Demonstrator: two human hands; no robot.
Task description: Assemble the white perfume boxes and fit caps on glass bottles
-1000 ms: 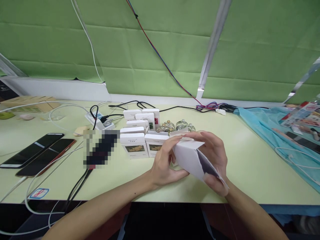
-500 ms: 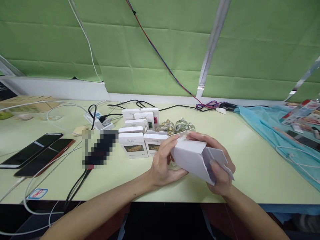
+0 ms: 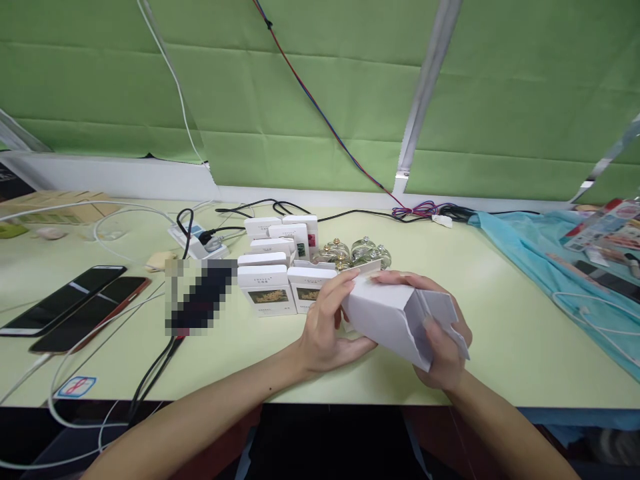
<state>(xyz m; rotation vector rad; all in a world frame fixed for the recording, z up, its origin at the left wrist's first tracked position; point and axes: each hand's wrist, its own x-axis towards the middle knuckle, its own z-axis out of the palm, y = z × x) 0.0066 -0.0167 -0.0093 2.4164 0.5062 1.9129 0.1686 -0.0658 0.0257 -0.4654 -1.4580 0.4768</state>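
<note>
A white cardboard box [image 3: 383, 310], tilted and with loose flaps at its right end, is held between both my hands above the table. My left hand [image 3: 327, 327] grips its left end, fingers over the top edge and thumb below. My right hand [image 3: 445, 347] wraps the right end, with the thumb pressed on an inner flap and the fingers behind the far side. Just beyond my left hand stand several white printed boxes [image 3: 270, 300] in rows. Behind the held box sit several round glass bottles [image 3: 363, 250] with gold and silver caps.
Two phones [image 3: 95, 313] lie at the left, beside a blurred dark object [image 3: 203, 300] and a white power strip [image 3: 193, 243]. Cables trail over the table's left side and back. A light-blue cloth [image 3: 540, 267] covers the right side. Green fabric [image 3: 310, 100] hangs behind.
The flaps at the box's right end have shifted slightly under my right thumb, and the opening looks a little wider. My left hand stays almost still.
</note>
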